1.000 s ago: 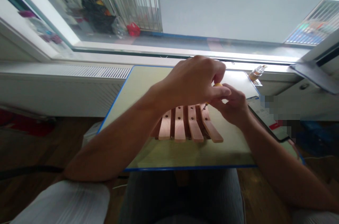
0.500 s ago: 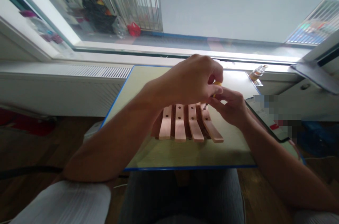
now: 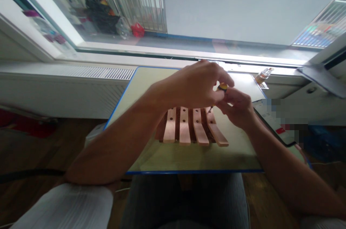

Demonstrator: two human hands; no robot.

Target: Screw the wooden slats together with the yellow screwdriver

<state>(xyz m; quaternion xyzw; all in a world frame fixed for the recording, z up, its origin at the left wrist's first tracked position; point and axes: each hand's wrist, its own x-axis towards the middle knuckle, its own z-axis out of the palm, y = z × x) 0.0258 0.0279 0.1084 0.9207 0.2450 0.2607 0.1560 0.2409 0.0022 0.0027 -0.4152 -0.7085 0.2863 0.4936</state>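
Left hand [image 3: 198, 83]: parted loosely round the driver [image 3: 222, 87]; if I regrip sloppily, it could tip.
Slats [image 3: 185, 134]: four on the table [image 3: 162, 158]; if they're loose, twisting could skew them.
Right slat [image 3: 217, 136]: driver tip's here; leaning could gouge wood.
Right hand [image 3: 238, 102]: looks pinched on the driver; a slip could jab it.

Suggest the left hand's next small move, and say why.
The left hand should probably close on the screwdriver and give it a small turn: that hand's forefinger appears clear of the handle, the right hand is beside it, and the tip is at the rightmost wooden strip.
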